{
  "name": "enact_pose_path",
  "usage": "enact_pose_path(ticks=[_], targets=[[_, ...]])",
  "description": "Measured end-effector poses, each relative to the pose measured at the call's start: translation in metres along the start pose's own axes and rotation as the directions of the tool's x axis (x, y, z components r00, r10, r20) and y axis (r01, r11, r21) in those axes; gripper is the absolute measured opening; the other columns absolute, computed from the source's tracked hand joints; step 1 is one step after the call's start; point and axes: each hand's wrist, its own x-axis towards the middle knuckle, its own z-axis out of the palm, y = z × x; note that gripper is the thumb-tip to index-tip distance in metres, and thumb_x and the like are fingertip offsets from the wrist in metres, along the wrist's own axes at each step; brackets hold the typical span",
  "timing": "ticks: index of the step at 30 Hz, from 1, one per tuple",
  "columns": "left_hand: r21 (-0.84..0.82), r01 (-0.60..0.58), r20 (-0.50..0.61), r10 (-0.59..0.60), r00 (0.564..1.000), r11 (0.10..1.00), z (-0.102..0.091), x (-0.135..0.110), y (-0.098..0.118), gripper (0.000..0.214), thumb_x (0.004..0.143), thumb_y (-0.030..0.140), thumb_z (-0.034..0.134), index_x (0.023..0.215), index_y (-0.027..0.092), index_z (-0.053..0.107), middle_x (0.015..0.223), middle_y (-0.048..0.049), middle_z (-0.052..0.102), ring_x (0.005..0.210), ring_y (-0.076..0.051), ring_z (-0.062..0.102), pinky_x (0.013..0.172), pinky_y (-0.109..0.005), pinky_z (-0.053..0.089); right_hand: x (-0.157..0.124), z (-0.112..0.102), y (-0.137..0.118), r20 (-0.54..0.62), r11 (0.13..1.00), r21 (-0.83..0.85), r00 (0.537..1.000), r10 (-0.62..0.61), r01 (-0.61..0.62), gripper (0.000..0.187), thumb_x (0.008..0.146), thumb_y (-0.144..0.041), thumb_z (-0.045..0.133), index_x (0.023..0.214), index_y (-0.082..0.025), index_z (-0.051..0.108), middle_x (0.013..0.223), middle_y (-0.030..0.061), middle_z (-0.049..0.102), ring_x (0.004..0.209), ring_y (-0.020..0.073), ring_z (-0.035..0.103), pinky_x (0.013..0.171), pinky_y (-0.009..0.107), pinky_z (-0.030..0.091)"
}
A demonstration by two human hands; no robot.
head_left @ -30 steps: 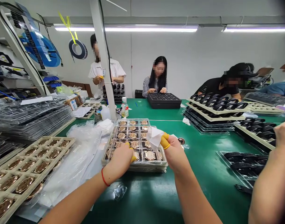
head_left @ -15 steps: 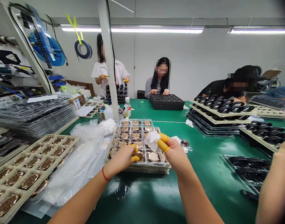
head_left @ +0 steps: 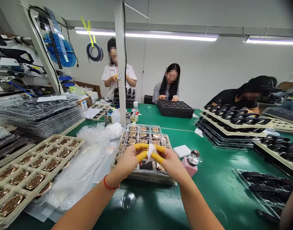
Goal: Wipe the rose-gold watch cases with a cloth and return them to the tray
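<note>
My left hand (head_left: 127,161) and my right hand (head_left: 173,161), both in yellow finger cots, meet fingertip to fingertip above a stack of clear trays (head_left: 158,179). A crumpled white wipe (head_left: 150,151) is pinched in my right fingers. My left fingers close on a rose-gold watch case, mostly hidden by the wipe and fingertips. Below them, one slot (head_left: 147,166) of the top tray shows bare black. Other round rose-gold watch cases (head_left: 143,134) lie in the remaining visible slots.
Right of the stack are a pink pump bottle (head_left: 189,164) and a white pad (head_left: 182,151). At left are a beige tray (head_left: 80,142) of cases and plastic bags (head_left: 76,172). Trays of black watches (head_left: 263,182) stand at right. Several people work beyond a post (head_left: 121,64).
My left hand has lifted from the tray slot, which now looks bare. My right hand has brought the wipe left and down to meet it. The view has shifted, showing the pink bottle.
</note>
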Motion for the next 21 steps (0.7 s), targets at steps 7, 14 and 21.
enact_pose_path(ticks=[7,14,21], targets=[[-0.391,0.150,0.003,-0.162,0.987,0.908,-0.007,0.005,-0.005,0.032,0.063,0.034,0.080,0.081,0.010,0.067,0.064,0.0027,0.053,0.050,-0.003,0.042,0.041,-0.011,0.036,0.004,0.013,0.010,-0.034,0.975,0.214,0.998,-0.050,0.057,0.055,0.081,-0.031,0.066,0.133,-0.027,0.050,0.123,0.0074,0.063,0.108,0.0224,0.061,0.095,0.041,0.047],[-0.561,0.223,0.049,-0.237,0.970,0.797,-0.008,-0.004,-0.009,0.012,0.073,0.012,0.071,0.084,0.010,0.069,0.068,0.0007,0.056,0.048,0.000,0.046,0.038,-0.006,0.036,-0.002,0.011,0.005,0.048,0.927,-0.236,0.956,-0.289,0.292,0.031,0.086,-0.022,0.059,0.115,-0.030,0.063,0.107,0.0054,0.067,0.098,0.0234,0.061,0.088,0.040,0.047],[-0.674,0.098,-0.188,-0.299,0.936,0.732,-0.010,-0.019,-0.008,0.015,0.087,0.006,0.051,0.080,0.013,0.063,0.067,0.0021,0.052,0.051,0.000,0.049,0.047,-0.005,0.043,-0.009,0.019,0.002,0.020,0.794,-0.337,0.846,-0.532,0.507,0.020,0.085,-0.015,0.057,0.098,-0.028,0.065,0.096,0.0044,0.063,0.091,0.0216,0.058,0.082,0.038,0.047]])
